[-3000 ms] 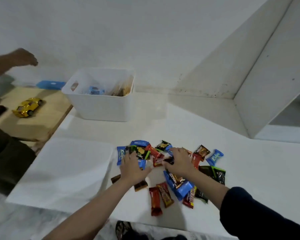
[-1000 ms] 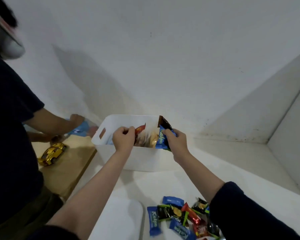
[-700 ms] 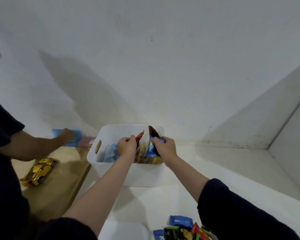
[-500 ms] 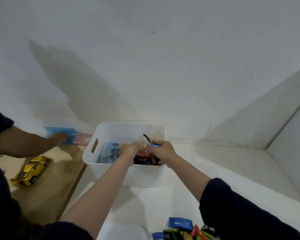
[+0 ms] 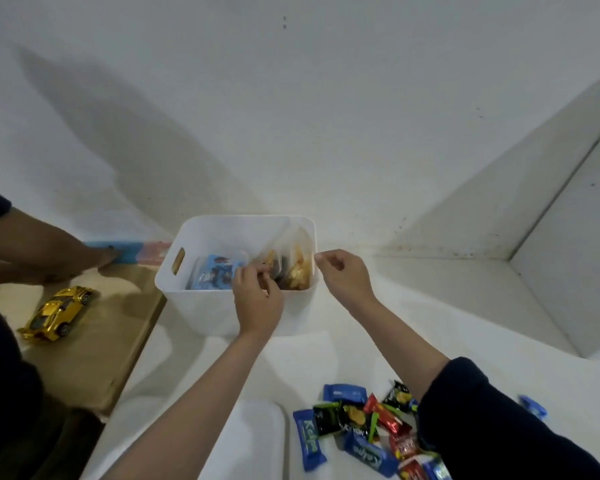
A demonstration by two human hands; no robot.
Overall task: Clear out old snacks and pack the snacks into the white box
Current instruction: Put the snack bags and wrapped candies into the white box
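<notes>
Hands hovered at the white box (image 5: 201,306), which sat on the white counter (image 5: 413,327) against the wall. My left hand (image 5: 257,299) reached over the box's near rim, fingers curled around sth small inside; I couldn't tell what it gripped. My right hand (image 5: 343,275) hung just beside the box's right rim, fingers loosely curled, thumb and forefinger pinched near the edge of a clear bag (image 5: 291,244); whether they actually held it, I couldn't tell. Inside the box: a blue packet (image 5: 212,275) at left, clear bags of yellowish snacks (image 5: 298,275) at right. Loose snack packets (image 5: 361,431), blue, black-green and red, lay in a heap on the counter near me, partly under my right sleeve (image 5: 499,427), w/ one blue packet (image 5: 534,407) apart at right. To the left, a gold toy car (image 5: 56,313) rested on a wooden surface (image 5: 101,341), where another person's arm (image 5: 49,244) reached toward a blue-and-pink item (image 5: 132,251) by the wall.
</notes>
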